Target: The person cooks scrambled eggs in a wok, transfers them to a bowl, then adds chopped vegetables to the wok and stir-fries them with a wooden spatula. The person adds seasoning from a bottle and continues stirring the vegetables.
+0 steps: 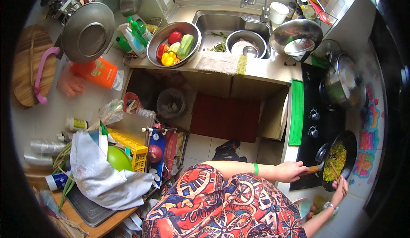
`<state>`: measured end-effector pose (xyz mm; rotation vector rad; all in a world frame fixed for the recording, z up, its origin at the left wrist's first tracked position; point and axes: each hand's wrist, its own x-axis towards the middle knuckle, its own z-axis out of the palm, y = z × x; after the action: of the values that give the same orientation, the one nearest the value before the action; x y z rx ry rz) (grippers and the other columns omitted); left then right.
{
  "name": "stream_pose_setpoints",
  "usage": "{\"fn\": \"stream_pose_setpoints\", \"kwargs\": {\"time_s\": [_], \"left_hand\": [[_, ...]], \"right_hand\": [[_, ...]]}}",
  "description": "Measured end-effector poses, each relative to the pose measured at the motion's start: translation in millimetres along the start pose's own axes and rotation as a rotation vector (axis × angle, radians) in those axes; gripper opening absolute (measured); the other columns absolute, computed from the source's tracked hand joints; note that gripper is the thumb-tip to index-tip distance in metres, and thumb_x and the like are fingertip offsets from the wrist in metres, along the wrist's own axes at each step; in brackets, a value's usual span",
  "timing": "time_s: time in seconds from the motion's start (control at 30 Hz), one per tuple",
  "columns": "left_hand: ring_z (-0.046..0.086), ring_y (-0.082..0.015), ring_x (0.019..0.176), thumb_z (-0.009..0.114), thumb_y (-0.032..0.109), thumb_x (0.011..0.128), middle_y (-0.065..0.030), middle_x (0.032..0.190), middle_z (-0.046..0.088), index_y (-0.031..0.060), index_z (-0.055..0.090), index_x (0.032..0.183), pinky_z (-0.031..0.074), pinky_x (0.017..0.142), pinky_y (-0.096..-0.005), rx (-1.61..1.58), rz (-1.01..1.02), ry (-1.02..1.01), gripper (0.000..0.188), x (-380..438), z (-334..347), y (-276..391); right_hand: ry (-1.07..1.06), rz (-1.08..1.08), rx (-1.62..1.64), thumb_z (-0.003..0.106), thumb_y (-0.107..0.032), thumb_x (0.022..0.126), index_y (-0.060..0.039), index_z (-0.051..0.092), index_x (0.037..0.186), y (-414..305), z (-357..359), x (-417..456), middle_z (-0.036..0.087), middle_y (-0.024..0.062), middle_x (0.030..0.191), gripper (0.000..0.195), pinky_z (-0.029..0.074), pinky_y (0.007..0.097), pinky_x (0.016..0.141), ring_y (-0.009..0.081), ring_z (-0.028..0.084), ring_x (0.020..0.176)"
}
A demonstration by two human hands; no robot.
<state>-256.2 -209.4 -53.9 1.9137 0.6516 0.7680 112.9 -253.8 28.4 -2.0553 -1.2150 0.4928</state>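
Note:
My left hand [290, 171], with a green band at the wrist, is closed around the wooden handle [309, 170] of a black wok [352, 142]. The wok sits over the near burner of a black glass gas hob [301, 161]. Yellow and green chopped food [334, 161] lies in it; its exact kind is hard to tell. My right hand [341, 188], wearing a bracelet, grips wooden chopsticks [334, 170], whose tips reach into the food.
On the far burner stands a lidded steel pot [342, 78]. A steel basin [153, 57] of peppers and cut vegetables is beside the sink [221, 15]. Below my right arm is a pale bowl [302, 206]. A cloth-draped pile [102, 177] fills the left side.

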Motion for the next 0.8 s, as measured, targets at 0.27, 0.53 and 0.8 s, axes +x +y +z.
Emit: {"fn": "stream_pose_setpoints", "kwargs": {"time_s": [0.27,0.53,0.8], "left_hand": [[0.061,-0.0394,0.095,0.068,0.016,0.079,-0.0188,0.108,0.056,0.0040,0.043,0.141,0.052,0.080,-0.0481,-0.106,0.050,-0.167,0.068,4.5,-19.6,-13.7],[0.055,-0.0375,0.116,0.067,0.020,0.081,-0.0187,0.128,0.051,0.0080,0.035,0.150,0.048,0.095,-0.0440,-0.368,0.086,-0.377,0.076,6.8,-36.0,-31.8],[0.055,-0.0380,0.114,0.065,0.026,0.086,-0.0195,0.123,0.053,0.0050,0.041,0.146,0.048,0.096,-0.0443,-0.496,0.139,-0.384,0.068,16.0,-47.1,-43.0]], "right_hand": [[-0.067,0.165,0.033,0.056,-0.027,0.102,0.0008,0.066,0.119,-57.7,-27.9,-33.9,0.066,0.0057,0.083,0.034,0.048,0.0177,0.057,0.0061,0.059,0.063],[0.115,0.130,-0.151,0.053,-0.028,0.103,-0.0022,0.064,0.127,32.1,-12.9,-10.6,0.068,0.0024,0.110,0.037,0.051,0.0205,0.069,0.0073,0.060,0.076],[0.126,0.200,-0.108,0.052,-0.027,0.104,-0.0042,0.063,0.129,42.8,-8.4,-12.2,0.065,0.0018,0.114,0.036,0.051,0.0217,0.072,0.0065,0.059,0.082]]}}
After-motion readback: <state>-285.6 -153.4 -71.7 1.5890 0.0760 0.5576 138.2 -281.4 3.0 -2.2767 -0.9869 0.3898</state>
